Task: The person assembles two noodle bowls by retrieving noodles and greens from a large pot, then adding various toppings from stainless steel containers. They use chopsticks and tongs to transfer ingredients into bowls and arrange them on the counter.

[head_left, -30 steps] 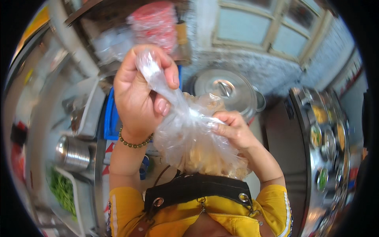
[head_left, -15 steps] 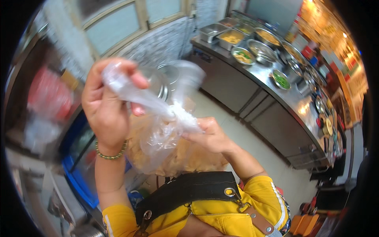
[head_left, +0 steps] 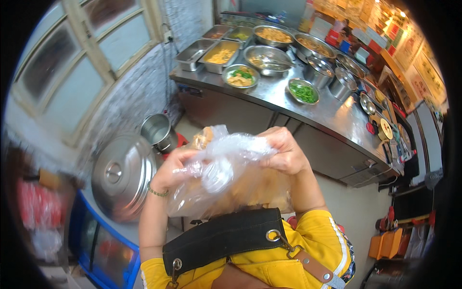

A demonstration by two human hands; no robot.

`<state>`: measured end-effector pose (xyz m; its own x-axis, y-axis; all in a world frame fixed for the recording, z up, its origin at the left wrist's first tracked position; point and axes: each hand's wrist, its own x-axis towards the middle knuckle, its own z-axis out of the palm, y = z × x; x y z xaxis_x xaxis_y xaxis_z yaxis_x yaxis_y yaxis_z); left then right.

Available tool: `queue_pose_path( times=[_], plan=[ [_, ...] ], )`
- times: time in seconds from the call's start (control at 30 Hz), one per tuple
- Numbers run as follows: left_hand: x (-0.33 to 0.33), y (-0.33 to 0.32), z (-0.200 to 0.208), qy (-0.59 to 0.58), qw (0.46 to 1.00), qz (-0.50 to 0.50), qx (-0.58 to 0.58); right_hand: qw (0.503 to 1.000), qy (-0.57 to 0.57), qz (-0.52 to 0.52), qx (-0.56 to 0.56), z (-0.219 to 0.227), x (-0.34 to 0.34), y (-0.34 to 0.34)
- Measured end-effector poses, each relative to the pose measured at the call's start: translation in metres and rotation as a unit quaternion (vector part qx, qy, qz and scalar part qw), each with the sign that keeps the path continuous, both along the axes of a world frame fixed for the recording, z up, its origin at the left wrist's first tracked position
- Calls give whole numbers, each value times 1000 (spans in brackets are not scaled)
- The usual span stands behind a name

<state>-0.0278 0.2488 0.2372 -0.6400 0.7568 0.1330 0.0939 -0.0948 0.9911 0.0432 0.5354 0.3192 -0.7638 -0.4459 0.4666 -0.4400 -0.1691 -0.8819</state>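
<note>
A large clear plastic bag (head_left: 219, 176) is in front of my apron, with tan, lumpy contents showing through it. My left hand (head_left: 179, 168) grips the bunched plastic at the left of its top, and a green beaded bracelet circles that wrist. My right hand (head_left: 286, 150) is closed on the top of the bag at the right. Between the two hands the plastic is gathered and crumpled. Some tan pieces (head_left: 202, 138) show at the bag's far side. The plastic and my fingers hide much of what is inside.
A steel counter (head_left: 262, 91) ahead bears several trays, bowls and pots, including a bowl of chopped greens (head_left: 303, 91). At the left stand a round steel lid (head_left: 122, 173), an open steel pot (head_left: 159, 131) and a blue-framed glass-topped case (head_left: 103, 241).
My left hand has come down and lost its raised hold on the twisted bag neck. My right hand has moved up and right. The view has swung, showing more of the left wall.
</note>
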Motion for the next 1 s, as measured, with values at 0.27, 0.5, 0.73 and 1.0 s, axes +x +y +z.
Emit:
queue_pose_path(
  times=[0.27,0.5,0.73,1.0],
  plan=[
    [-101,88,21,-134,909,324,225,961,-85,-256,-69,-1,-11,132],
    [-149,207,-58,-97,993,11,-72,918,62,-390,-36,-9,-10,170],
    [-251,316,-113,-312,909,-273,48,758,-22,-650,48,-28,65,213],
    [-302,490,-181,-306,937,-6,-171,505,-75,-859,-45,-28,119,216]
  ],
)
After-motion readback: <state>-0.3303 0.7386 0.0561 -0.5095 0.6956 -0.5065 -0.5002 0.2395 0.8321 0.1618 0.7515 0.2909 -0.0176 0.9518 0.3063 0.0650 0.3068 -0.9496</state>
